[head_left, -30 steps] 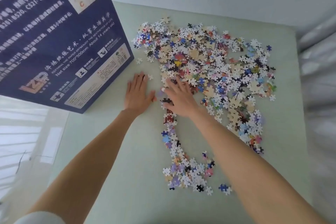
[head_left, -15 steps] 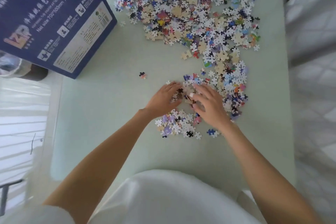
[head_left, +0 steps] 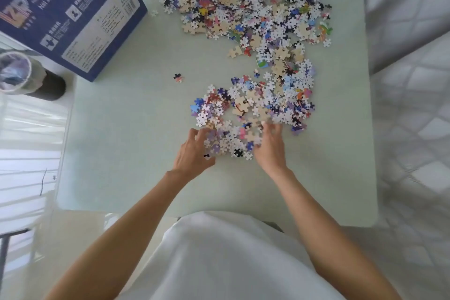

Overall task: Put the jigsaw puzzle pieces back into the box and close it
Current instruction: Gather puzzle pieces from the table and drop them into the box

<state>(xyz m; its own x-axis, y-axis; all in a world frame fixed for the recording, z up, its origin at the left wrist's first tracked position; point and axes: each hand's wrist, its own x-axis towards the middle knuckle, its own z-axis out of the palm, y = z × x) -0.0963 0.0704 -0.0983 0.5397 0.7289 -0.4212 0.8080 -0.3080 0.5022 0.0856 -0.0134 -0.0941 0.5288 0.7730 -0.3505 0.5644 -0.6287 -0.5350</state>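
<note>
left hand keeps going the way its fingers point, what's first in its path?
The left hand points up and right, fingertips already at the near clump of puzzle pieces, so it would likely meet those first. The box lies off that line.

Your table (head_left: 136, 143) was pale mint green. The puzzle pieces (head_left: 246, 7) were a jumble of white, tan, blue, red, pink, purple and black. Your box (head_left: 73, 7) was dark navy with white print and a pale label panel. Your shirt (head_left: 219, 258) was plain white.

Home bedroom, quilted bed (head_left: 414, 80) beside pale green table (head_left: 121, 153)
</note>
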